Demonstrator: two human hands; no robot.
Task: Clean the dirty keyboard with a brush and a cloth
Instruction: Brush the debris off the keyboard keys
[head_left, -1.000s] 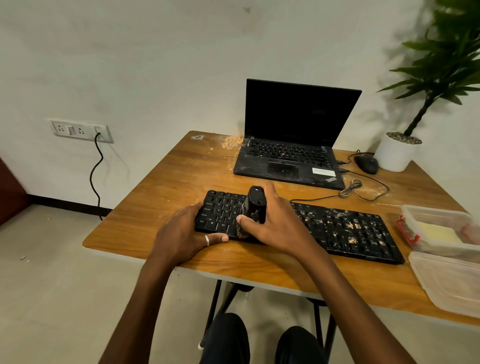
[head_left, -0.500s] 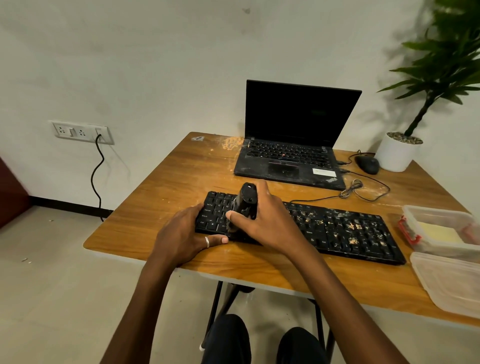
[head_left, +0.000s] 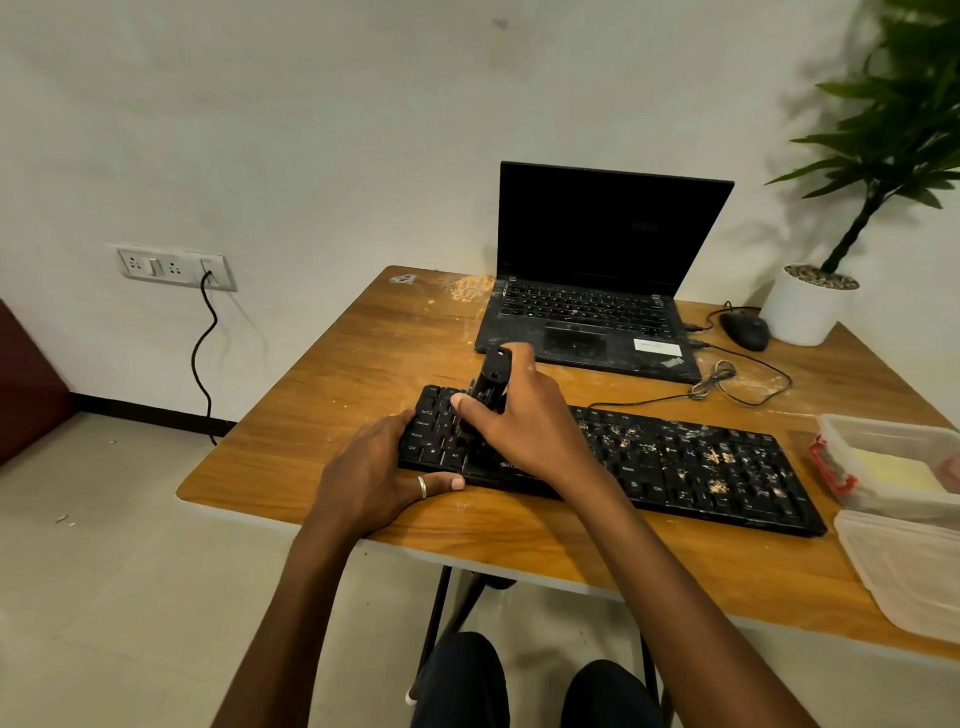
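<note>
View from above of a wooden table (head_left: 332, 415), seen past a person's two bare forearms. A black keyboard (head_left: 675, 467) lies across the near part of the table, its long side running left to right. Pale crumbs (head_left: 717, 457) speckle its middle and right keys; the left keys show few.

The right hand (head_left: 524, 431) is over the left part of the keyboard. Its fingers and thumb (head_left: 460, 401) are wrapped round the handle of a black brush (head_left: 493, 371). The handle rises out of the top of the fist and tilts slightly away from the person. The brush's lower end meets the keys just left of the thumb; the bristles are blurred and partly hidden by the hand.

The left hand (head_left: 374, 473) holds the keyboard's left end. Its fingers curve over the left edge, and the thumb, which wears a ring (head_left: 422, 487), presses along the front edge.

Behind the keyboard stands an open laptop (head_left: 587, 322) with a dark screen. A mouse (head_left: 744, 331) and a white plant pot (head_left: 808, 306) sit at the far right. At the right edge a clear container (head_left: 831, 457) holds something pale yellow; what it is cannot be told. A clear lid (head_left: 898, 566) lies in front of it.
</note>
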